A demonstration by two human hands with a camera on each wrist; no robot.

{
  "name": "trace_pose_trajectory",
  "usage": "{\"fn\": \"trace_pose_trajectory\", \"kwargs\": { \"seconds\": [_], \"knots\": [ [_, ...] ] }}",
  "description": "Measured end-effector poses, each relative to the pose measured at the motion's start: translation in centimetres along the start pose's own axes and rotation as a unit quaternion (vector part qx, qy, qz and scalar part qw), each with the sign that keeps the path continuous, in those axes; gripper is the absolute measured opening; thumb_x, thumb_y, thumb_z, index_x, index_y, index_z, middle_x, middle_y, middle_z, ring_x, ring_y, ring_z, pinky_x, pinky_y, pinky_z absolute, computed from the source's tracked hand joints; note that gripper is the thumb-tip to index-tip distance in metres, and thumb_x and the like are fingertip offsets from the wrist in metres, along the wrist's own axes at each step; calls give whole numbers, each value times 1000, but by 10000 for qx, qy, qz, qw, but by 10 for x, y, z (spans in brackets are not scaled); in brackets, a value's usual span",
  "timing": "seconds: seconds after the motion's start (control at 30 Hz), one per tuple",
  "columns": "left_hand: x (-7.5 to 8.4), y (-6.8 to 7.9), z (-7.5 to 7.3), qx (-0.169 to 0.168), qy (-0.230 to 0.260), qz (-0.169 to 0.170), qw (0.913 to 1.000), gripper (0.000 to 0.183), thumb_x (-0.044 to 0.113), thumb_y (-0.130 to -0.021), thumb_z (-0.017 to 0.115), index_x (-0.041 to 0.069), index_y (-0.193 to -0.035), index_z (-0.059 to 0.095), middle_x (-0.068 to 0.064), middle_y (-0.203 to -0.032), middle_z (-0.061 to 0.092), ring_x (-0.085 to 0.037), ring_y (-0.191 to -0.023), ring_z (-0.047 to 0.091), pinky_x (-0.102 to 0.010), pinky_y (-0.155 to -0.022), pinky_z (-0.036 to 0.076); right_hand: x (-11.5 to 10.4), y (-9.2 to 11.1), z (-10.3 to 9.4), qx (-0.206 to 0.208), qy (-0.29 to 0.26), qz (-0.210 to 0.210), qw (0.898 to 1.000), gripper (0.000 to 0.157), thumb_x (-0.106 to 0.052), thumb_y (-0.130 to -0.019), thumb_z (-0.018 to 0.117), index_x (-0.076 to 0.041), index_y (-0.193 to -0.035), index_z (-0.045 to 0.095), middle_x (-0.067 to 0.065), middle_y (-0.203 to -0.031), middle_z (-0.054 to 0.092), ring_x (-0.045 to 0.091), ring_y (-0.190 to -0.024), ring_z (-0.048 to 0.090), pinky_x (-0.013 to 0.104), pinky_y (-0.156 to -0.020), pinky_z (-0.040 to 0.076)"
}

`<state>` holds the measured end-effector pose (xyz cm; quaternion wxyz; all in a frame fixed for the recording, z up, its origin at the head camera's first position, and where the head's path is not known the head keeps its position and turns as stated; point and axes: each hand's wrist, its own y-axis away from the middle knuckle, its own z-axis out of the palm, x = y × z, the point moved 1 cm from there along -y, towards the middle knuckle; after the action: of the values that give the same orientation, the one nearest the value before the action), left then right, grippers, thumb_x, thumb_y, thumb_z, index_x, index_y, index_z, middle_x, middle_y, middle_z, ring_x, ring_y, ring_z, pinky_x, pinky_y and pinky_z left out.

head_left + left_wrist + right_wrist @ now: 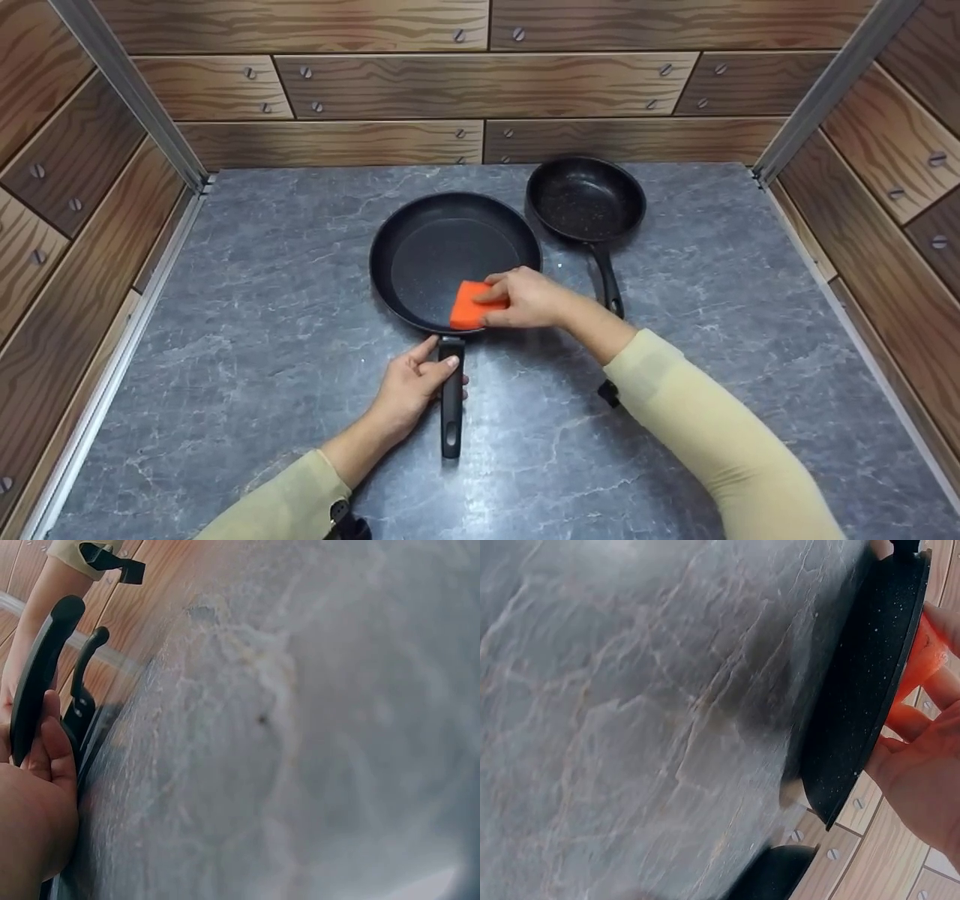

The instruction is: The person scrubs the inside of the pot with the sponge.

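A large black frying pan (442, 247) lies face up in the middle of the table, its handle pointing toward me. My left hand (411, 379) grips the handle (451, 405) near the pan's rim, thumb on top and fingertips showing on the far side. In the left wrist view the fingers (56, 742) curl under that handle. An orange sponge (469, 304) is pinched by my right hand (529, 298) against the pan's inside near its front right edge. From the right wrist view, the sponge (924, 660) sits behind the pan's speckled outer wall (862, 682).
A smaller black frying pan (585, 199) stands behind and to the right, its handle (606, 277) partly behind my right forearm. Wood-patterned panels (480, 86) wall in the grey marbled table (262, 300) at the back and sides, with metal rails (124, 360) along the edges.
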<state>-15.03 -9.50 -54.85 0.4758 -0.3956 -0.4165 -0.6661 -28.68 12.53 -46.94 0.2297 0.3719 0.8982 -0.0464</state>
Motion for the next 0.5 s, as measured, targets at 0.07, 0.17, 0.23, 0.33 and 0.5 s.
{"fn": "trace_pose_trajectory", "kwargs": {
  "seconds": [0.07, 0.17, 0.23, 0.33, 0.5],
  "knots": [
    [0, 0, 0, 3, -16, 25, 10000, 84, 8, -103, 69, -14, -163, 14, -18, -87, 78, -21, -71, 77, -34, -70, 65, -2, -1, 1, 11, -42, 5, 10000, 50, -43, -93, 76, -15, -135, 75, 24, -146, 60, 45, -135, 58, 52, -117, 44],
    [0, 0, -1, -16, -41, 56, 10000, 84, 8, -104, 68, -15, -162, 13, -16, -86, 78, -19, -71, 76, -32, -69, 64, -5, -2, 4, 2, -102, 11, 9999, 51, -45, -94, 75, -15, -136, 75, 24, -147, 60, 45, -135, 57, 53, -117, 43],
    [0, 1, 0, -32, -53, 50, 10000, 83, 8, -104, 68, -15, -162, 13, -15, -85, 78, -19, -71, 76, -31, -69, 64, -6, -2, 5, 11, -131, -11, 9999, 51, -46, -94, 74, -15, -136, 74, 23, -147, 60, 45, -136, 57, 53, -117, 42],
    [0, 0, 0, -51, -57, 27, 10000, 82, 7, -104, 67, -16, -162, 13, -16, -85, 78, -19, -70, 76, -30, -68, 64, -7, -3, 8, 59, -160, -121, 9998, 51, -45, -95, 74, -15, -136, 75, 24, -146, 60, 42, -135, 58, 51, -116, 44],
    [0, 0, 1, -53, -91, 4, 9999, 81, 7, -104, 67, -16, -161, 15, -18, -85, 78, -19, -70, 77, -30, -67, 64, -10, -3, 11, 100, -255, -198, 9994, 51, -46, -96, 73, -15, -137, 74, 25, -145, 61, 40, -135, 59, 49, -115, 46]
  ]
}}
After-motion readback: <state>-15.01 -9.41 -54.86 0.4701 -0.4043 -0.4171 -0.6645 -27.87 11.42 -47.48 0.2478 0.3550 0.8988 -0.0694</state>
